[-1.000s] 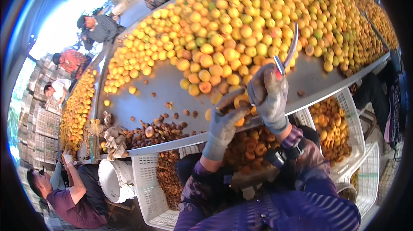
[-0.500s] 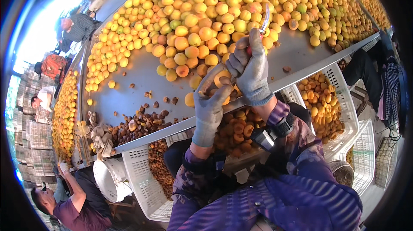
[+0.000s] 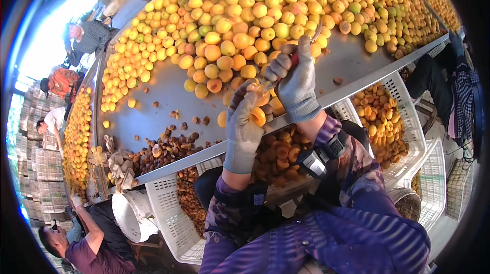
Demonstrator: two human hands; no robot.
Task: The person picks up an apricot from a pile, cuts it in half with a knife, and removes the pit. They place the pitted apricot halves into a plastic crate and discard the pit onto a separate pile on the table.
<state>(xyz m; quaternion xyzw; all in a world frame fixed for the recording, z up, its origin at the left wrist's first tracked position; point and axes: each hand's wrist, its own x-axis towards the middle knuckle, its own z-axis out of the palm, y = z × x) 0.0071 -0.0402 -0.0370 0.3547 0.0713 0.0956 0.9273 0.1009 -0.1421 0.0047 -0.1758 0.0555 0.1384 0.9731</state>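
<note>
My left hand (image 3: 240,128), in a pale grey glove, is closed on an orange apricot (image 3: 258,116) at the tray's front edge. My right hand (image 3: 298,82), also gloved, grips a red-handled knife (image 3: 294,59) with a thin curved blade pointing up and away; its fingertips are close to my left fingertips, whose exact contact is unclear. Beyond them lies a big heap of yellow apricots (image 3: 229,44) on a metal tray (image 3: 138,121). Dark pits and scraps (image 3: 166,149) lie on the tray to the left.
Below the tray stand white crates of halved apricots (image 3: 380,116) and orange scraps (image 3: 191,202), plus a white bucket (image 3: 135,215). Co-workers sit at lower left (image 3: 87,248) and along the far left (image 3: 87,39); another's dark-clothed legs (image 3: 429,77) are at right. Stacked crates (image 3: 43,167) line the left.
The view has shifted since a second ago, so the tray sits higher and further left. My hands stay together; my right hand's fingers have moved onto the fruit side, and the blade looks more foreshortened.
</note>
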